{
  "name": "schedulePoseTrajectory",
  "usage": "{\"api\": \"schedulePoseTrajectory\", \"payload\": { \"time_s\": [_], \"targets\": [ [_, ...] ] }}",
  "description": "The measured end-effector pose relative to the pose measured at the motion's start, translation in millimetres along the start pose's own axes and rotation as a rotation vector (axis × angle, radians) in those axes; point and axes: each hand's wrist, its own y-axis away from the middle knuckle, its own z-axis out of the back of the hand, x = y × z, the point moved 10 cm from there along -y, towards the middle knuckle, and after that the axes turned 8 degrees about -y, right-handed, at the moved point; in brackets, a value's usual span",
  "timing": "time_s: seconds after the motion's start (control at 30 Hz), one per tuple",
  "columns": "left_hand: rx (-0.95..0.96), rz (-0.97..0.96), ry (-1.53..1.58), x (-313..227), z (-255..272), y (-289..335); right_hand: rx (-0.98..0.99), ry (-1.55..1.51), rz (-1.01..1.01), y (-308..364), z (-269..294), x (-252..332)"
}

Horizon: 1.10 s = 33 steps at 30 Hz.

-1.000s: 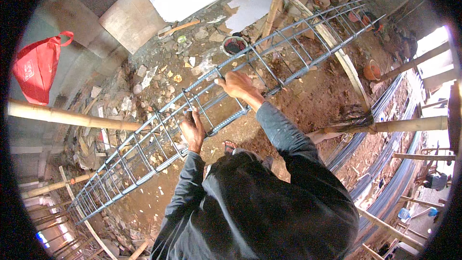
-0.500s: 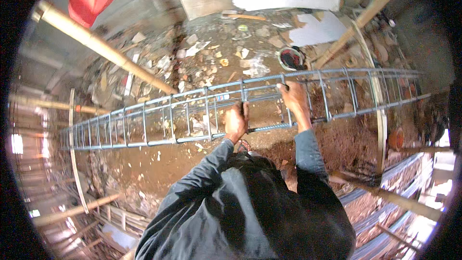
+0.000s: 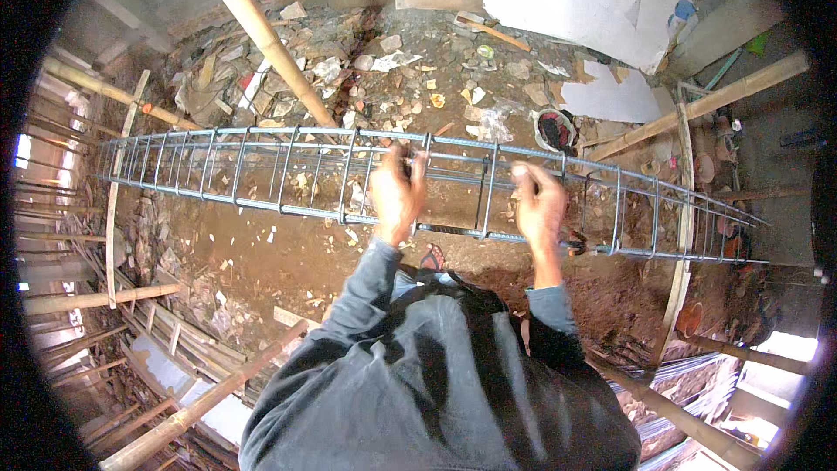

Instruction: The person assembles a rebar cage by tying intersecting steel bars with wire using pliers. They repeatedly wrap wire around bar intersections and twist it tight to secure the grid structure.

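A long cage of steel rebar (image 3: 314, 211), with stirrups around its lengthwise bars, runs across the view in front of me. My left hand (image 3: 398, 192) is over the cage near its far upper bar, fingers curled together around something dark and small that I cannot make out. My right hand (image 3: 540, 205) is a short way to the right, above the cage, its fingers bent in toward the thumb and somewhat blurred. Whatever it may hold is hidden. Between the hands a stirrup (image 3: 489, 192) spans the bars.
Bamboo poles (image 3: 270, 35) slant at the far left and far right (image 3: 741, 100). Upright wooden strips (image 3: 113, 201) stand at both ends of the cage. A bucket (image 3: 554, 129) with dark contents sits beyond it among rubble. White boards (image 3: 575, 0) lean at the back.
The view has shifted, and the cage now slopes down to the right. My hands have moved farther apart; the right has drawn back from the far bar, while the left reaches nearer to it.
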Motion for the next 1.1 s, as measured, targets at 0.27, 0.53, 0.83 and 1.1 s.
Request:
{"api": "schedulePoseTrajectory", "payload": {
  "time_s": [0.27,0.53,0.83,1.1],
  "targets": [
    [0.3,0.074,-0.084,77.7,0.4,39.2,0.334,0.015,0.021,3.2,-193.2,0.9],
    [0.468,0.06,-0.059,84.0,-27.0,50.1,0.38,0.087,-0.114,6.0,-178.1,1.0],
    [0.377,0.005,-0.134,76.6,-4.6,-2.8,-0.672,-0.025,0.04,131.6,107.9,-15.5],
    [0.59,-0.079,-0.147,73.3,-60.9,20.4,-0.784,0.195,-0.155,210.2,166.7,-191.7]
  ]
}}
